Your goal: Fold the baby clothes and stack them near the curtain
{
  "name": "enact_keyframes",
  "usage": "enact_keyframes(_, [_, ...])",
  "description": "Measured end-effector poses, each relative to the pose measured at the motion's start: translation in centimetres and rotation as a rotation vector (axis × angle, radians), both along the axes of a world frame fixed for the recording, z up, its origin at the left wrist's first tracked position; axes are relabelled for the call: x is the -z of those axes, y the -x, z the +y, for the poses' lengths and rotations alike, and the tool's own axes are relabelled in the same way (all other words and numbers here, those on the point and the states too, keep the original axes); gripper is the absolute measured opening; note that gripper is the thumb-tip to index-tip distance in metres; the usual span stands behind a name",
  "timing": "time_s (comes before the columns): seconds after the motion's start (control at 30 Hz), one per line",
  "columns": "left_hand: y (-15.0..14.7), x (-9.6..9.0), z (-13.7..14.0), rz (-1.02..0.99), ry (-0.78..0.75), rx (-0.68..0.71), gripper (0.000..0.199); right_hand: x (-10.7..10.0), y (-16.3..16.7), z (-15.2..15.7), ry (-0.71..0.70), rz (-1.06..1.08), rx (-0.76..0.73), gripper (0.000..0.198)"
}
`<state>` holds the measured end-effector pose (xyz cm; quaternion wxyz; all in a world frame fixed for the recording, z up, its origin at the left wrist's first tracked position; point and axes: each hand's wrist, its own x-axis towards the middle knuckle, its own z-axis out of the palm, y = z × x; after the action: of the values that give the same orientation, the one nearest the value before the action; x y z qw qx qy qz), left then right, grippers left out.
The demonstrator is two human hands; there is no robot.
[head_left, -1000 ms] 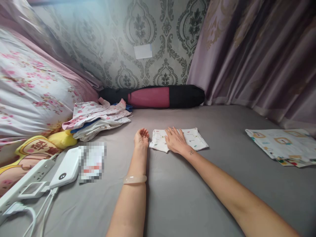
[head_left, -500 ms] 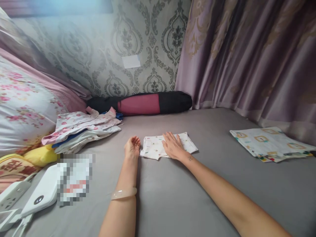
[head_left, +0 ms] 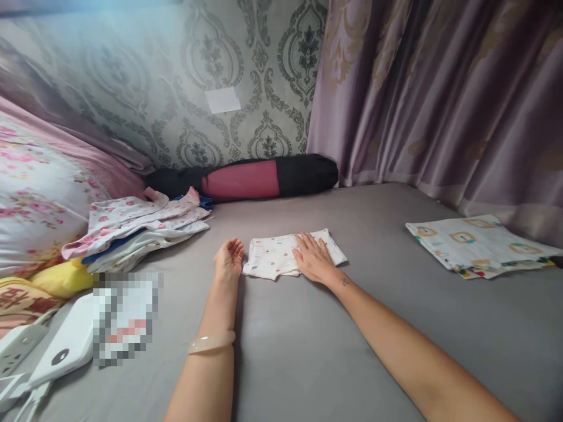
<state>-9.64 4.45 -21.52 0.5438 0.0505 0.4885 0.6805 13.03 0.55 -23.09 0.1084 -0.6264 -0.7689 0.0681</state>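
Observation:
A folded white garment (head_left: pixel 273 253) with small coloured prints, probably baby shorts or a small top, lies flat on the grey bed sheet (head_left: pixel 285 340). My right hand (head_left: pixel 314 258) rests flat on its right part, fingers spread. Just off the garment's left edge, my left hand (head_left: pixel 229 258) stays on the sheet with its palm turned sideways and fingers loosely curled, holding nothing. A pale bangle (head_left: pixel 212 342) circles the left forearm.
At left lie a pile of clothes (head_left: pixel 145 223), a floral pillow (head_left: pixel 39 199), a white power bank (head_left: pixel 73 346) and a power strip (head_left: pixel 17 349). Folded printed cloths (head_left: pixel 475 240) lie at right. A black-and-red long bag (head_left: pixel 241 179) sits against the wall.
My right hand has slid slightly to the right across the garment. The whole view has shifted a little, moving the scene left and up. The left hand keeps its place beside the garment.

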Motion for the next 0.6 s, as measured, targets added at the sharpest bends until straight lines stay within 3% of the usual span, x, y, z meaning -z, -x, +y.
enact_keyframes(0.33, [-0.1,0.1,-0.2,0.064,0.010,0.026,0.017,-0.8,-2.3,0.3,-0.053,-0.028,0.105,0.061])
enact_keyframes(0.6, [-0.3,0.1,0.1,0.176,0.027,0.046,0.015,0.0,-2.5,0.3,0.047,-0.020,0.131,0.066])
